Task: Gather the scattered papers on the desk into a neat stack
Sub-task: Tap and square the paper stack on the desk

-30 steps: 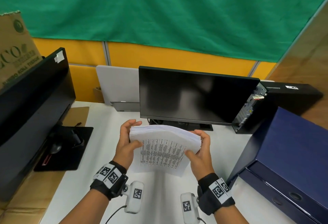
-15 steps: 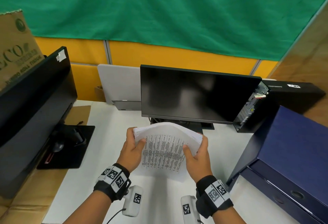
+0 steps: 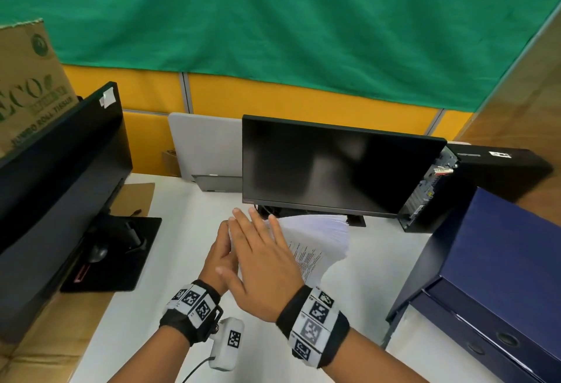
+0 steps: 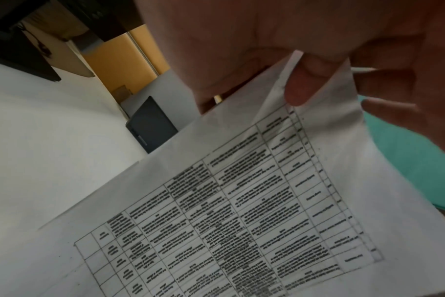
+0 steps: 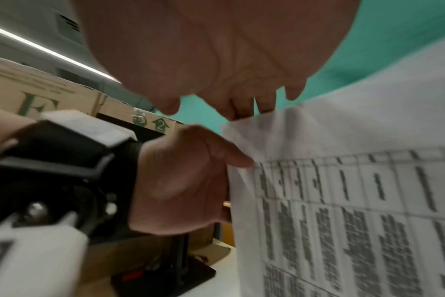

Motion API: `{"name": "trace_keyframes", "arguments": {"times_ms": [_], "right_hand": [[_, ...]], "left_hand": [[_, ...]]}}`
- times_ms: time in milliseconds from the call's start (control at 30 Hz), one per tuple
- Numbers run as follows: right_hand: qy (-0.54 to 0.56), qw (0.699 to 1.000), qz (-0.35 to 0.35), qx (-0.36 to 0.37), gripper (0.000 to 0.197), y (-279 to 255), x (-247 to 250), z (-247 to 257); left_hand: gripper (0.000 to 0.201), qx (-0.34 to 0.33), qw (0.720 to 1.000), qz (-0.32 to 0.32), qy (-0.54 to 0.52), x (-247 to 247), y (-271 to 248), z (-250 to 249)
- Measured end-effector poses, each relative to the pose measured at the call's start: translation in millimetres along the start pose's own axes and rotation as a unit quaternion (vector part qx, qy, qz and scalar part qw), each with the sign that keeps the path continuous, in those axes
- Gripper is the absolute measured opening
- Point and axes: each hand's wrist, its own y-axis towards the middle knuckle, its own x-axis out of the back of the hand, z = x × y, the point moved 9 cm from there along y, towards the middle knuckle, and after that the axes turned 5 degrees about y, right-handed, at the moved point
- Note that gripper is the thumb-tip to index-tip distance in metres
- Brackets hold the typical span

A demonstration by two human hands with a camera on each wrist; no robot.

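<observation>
A thick stack of printed papers is held on edge above the white desk, just in front of the middle monitor. My left hand grips the stack's left edge. In the left wrist view its thumb lies on the printed front sheet and its fingers are behind. My right hand reaches across with straight fingers over the stack's left part, beside the left hand. In the right wrist view its fingertips sit at the sheet's upper corner.
A dark monitor stands right behind the papers. A second monitor and its black base are at the left. A navy box sits at the right, with an open computer case behind it. A laptop is at the back.
My right hand has let go of the stack's right edge and swung left across the papers, its fingers now straight. The left hand keeps its grip, and the stack has turned more edge-on.
</observation>
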Motion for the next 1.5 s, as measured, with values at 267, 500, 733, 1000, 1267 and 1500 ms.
{"name": "trace_keyframes", "arguments": {"times_ms": [267, 500, 733, 1000, 1267, 1500], "right_hand": [[0.054, 0.993, -0.057, -0.087, 0.067, -3, 19, -29], [0.386, 0.875, -0.197, -0.215, 0.115, -72, 35, -149], [0.544, 0.794, -0.082, -0.26, 0.082, -66, -34, -181], [0.55, 0.767, -0.217, -0.249, 0.035, -50, 5, -163], [0.523, 0.79, -0.172, -0.268, 0.043, -72, -35, -151], [0.537, 0.778, -0.182, -0.271, 0.054, -70, -25, -152]], "left_hand": [[0.022, -0.012, 0.996, -0.011, 0.083, -7, 8, -1], [0.021, 0.064, 0.996, -0.058, 0.029, 19, 17, -2], [0.023, 0.081, 0.995, -0.05, 0.012, 20, 21, -7], [0.024, -0.005, 0.997, -0.072, -0.015, 16, 13, -49], [0.049, 0.025, 0.999, -0.035, 0.018, -2, -8, -10], [0.044, 0.086, 0.994, -0.063, 0.006, 10, -4, 9]]}}
